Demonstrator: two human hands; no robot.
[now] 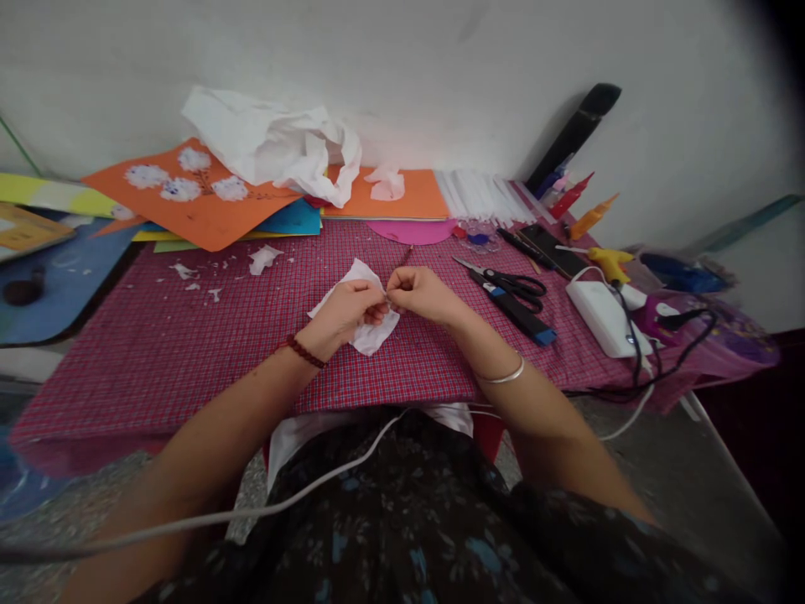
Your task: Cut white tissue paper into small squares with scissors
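Note:
My left hand (353, 312) and my right hand (420, 294) meet at the fingertips near the middle of the table. Both are closed in a pinch. Whatever lies between the fingertips is too small and hidden to name. Directly beneath them is a piece of thin white tissue paper (374, 337), its edges showing on both sides of my left hand. Whether the fingers grip part of this tissue I cannot tell. Just beyond my right hand lies a thin brown stick-like thing (407, 254), partly covered by the fingers.
To the right lie black-handled scissors (516, 285), a box cutter (521, 317), a yellow glue gun (610, 262) and a white power strip (604, 319) with cables. Orange sheets (220, 222), crumpled white paper (270, 143) and white sticks (481, 197) line the wall. Torn scraps (264, 258) lie left.

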